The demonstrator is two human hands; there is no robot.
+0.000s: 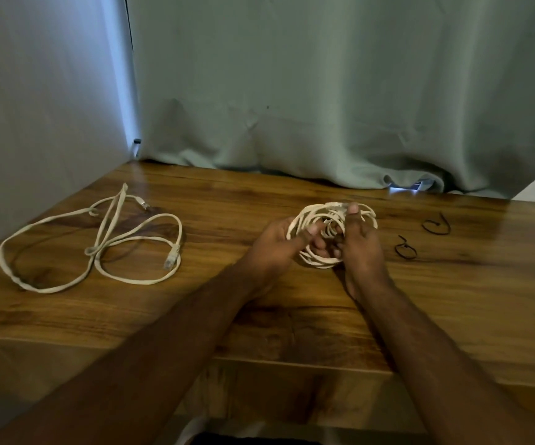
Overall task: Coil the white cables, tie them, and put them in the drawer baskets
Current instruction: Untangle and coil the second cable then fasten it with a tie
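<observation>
A white cable wound into a coil [304, 216] hangs just above the wooden table [259, 316], right of centre. My left hand [279, 242] grips the coil's left side, thumb across the loops. My right hand [360, 242] grips its right side, thumb pressed on the top near a plug. A second white cable [99, 245] lies loose and uncoiled on the table at the left, its plug ends showing. Two black ties lie to the right of my hands, the nearer tie [405, 250] and the farther tie [436, 224]. No drawer or basket is in view.
A green curtain [324, 107] hangs along the table's back edge. A pale wall [41, 123] closes off the left side. The table's front edge runs below my forearms.
</observation>
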